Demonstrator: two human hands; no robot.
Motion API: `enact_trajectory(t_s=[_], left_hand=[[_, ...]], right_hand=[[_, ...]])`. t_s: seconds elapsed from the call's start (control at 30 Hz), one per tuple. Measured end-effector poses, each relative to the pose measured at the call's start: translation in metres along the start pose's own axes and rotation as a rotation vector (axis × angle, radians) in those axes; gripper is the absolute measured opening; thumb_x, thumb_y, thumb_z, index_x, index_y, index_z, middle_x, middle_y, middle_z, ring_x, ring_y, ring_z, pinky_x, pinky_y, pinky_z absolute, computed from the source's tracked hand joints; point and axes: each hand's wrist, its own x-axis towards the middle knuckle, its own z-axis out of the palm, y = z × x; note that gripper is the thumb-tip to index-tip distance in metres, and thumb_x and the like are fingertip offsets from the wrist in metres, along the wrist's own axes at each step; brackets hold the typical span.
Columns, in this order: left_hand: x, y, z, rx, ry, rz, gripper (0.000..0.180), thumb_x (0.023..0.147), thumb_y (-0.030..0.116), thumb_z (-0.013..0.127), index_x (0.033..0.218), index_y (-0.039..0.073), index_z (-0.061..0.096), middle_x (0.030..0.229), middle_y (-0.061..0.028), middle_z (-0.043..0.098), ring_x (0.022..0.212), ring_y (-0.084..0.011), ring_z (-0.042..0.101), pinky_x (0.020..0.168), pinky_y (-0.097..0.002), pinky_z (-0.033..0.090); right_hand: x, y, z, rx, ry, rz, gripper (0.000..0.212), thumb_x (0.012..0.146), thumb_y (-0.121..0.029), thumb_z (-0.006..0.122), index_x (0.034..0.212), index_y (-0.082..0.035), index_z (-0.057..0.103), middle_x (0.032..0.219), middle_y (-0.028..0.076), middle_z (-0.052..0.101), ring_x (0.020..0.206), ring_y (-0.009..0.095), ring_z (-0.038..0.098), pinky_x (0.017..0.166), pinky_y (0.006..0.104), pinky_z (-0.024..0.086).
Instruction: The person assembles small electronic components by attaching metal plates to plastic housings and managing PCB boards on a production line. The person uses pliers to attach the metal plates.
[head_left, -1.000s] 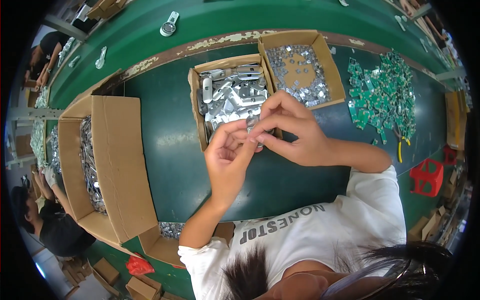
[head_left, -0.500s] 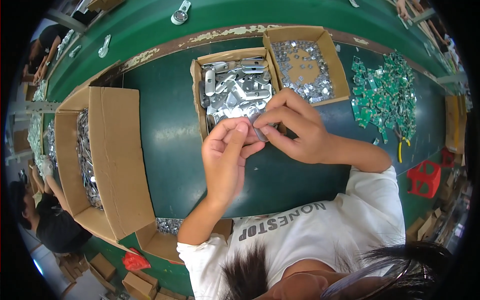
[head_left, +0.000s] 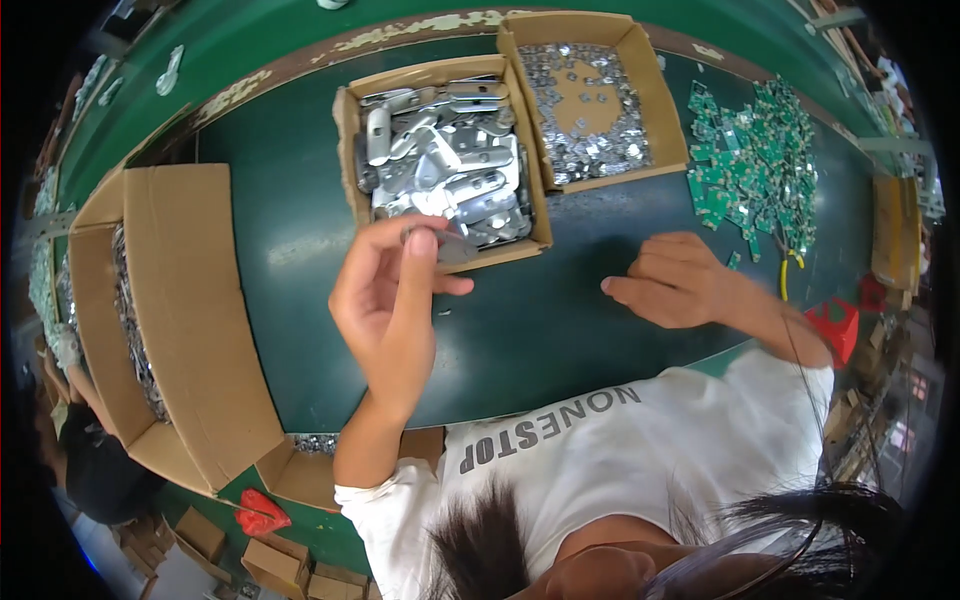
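Note:
My left hand (head_left: 385, 300) pinches a thin grey oblong metal plate (head_left: 455, 247) between thumb and fingers, above the near edge of a cardboard box (head_left: 541, 243) of shiny metal plates. Those plates (head_left: 445, 160) have rounded ends, some with a slot, and lie in a jumbled pile. My right hand (head_left: 675, 282) is over the green tabletop, apart from the left, with its fingers curled in and the thumb pressed to them. Whether anything small sits in that pinch is hidden.
A second box (head_left: 665, 160) holds small square metal parts. Green circuit boards (head_left: 755, 160) lie heaped at the right, with yellow-handled pliers (head_left: 785, 275) beside them. A large carton (head_left: 195, 320) of metal parts stands at the left. A person in dark clothing (head_left: 100, 450) is beyond it.
My right hand has come off the metal plate and moved right, its fingers curling in. My left hand still holds the plate. The whole view has shifted slightly.

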Motion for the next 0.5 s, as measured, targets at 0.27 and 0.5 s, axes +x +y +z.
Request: enact_trajectory(t_s=[0.27, 0.5], left_hand=[[-0.014, -0.010, 0.013, 0.018, -0.331, -0.149, 0.018, 0.092, 0.001, 0.051, 0.107, -0.006, 0.058, 0.088, -0.0087, 0.063, 0.082, -0.0143, 0.064, 0.063, -0.0234, 0.054], [-0.025, -0.012, 0.023, 0.059, -0.443, -0.283, 0.028, 0.087, -0.003, 0.058, 0.115, -0.004, 0.057, 0.093, -0.0096, 0.067, 0.084, -0.0112, 0.064, 0.073, -0.0224, 0.053]], right_hand=[[-0.023, -0.032, 0.027, 0.168, 0.111, 0.535, 0.024, 0.073, -0.007, 0.071, 0.095, -0.001, 0.063, 0.079, 0.008, 0.054, 0.070, 0.025, 0.054, 0.062, 0.0343, 0.047], [-0.016, -0.032, 0.029, 0.324, 0.099, 0.649, 0.017, 0.074, 0.002, 0.070, 0.089, 0.001, 0.061, 0.083, 0.010, 0.057, 0.071, 0.022, 0.057, 0.060, 0.0289, 0.046]])
